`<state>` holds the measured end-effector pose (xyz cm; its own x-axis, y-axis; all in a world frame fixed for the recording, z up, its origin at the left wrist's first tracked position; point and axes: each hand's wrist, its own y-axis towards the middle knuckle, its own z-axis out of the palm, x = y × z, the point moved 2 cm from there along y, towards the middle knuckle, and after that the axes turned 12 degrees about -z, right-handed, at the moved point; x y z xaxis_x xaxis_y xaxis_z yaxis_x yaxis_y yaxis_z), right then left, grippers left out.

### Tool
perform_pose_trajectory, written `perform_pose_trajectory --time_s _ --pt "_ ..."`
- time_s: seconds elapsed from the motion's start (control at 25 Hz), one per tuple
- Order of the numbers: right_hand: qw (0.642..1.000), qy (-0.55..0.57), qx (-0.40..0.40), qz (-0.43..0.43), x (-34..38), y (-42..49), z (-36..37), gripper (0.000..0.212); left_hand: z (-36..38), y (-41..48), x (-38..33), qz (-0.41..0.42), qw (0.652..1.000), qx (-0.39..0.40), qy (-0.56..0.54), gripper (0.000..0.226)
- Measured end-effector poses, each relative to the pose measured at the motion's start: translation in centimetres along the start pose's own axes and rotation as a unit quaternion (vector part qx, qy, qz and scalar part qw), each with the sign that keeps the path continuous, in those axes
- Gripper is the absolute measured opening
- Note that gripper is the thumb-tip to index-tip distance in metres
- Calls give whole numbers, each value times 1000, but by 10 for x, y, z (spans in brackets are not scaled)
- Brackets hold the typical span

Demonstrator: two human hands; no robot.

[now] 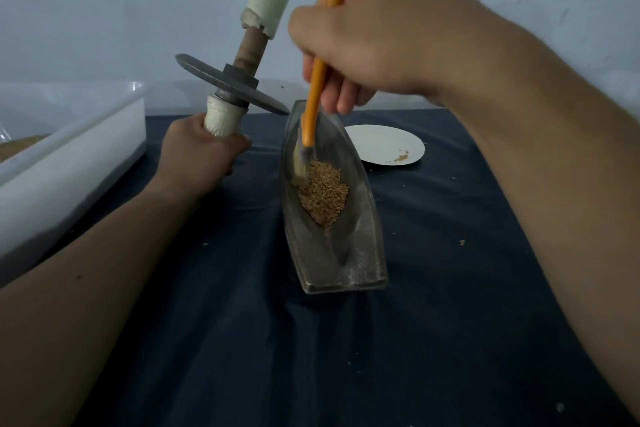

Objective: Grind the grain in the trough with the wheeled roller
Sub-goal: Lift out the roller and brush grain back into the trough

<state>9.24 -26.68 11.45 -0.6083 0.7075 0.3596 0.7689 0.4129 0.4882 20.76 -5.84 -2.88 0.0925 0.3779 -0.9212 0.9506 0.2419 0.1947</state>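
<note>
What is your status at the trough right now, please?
Left hand grips roller, held clear of trough. Right hand holds brush, bristles in grain. Brush occupies the trough; no grinding yet.

Lying lengthwise on dark tabletop [450, 288], approx. centre: boat-shaped grey metal trough [349, 253], near end squared off, far end tapering to a point, inner walls carrying pale powdery dust. Sitting in its groove, mid-to-far part: small heap of tan grain [323, 191], mostly whole, w/ reddish-brown patch at left edge. Hanging clear of trough, up & to the left of its far tip: wheeled roller [239, 80], i.e. dark metal disc on wooden axle, both ends wrapped in whitish padding, standing nearly upright, leaning right, being gripped at lower end by left hand [201, 156].
</note>
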Motion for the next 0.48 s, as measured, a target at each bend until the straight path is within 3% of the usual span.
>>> perform_pose_trajectory --time_s 0.12,0.28,0.36,0.44,0.48 --pt "997 36 -57 37 -12 4 -14 32 0 -1 -1 -3 1000 2 -9 23" --pt "974 174 -91 110 -32 14 -28 39 1 0 0 -4 1000 3 -10 22" --pt "976 96 -179 82 -42 7 -34 36 2 1 1 -4 1000 4 -11 22" --pt "955 -17 -294 27 -55 -3 -37 35 0 2 2 -3 1000 3 -13 23" --pt "952 -33 -304 25 -64 -9 -34 34 0 2 3 -2 1000 3 -12 23"
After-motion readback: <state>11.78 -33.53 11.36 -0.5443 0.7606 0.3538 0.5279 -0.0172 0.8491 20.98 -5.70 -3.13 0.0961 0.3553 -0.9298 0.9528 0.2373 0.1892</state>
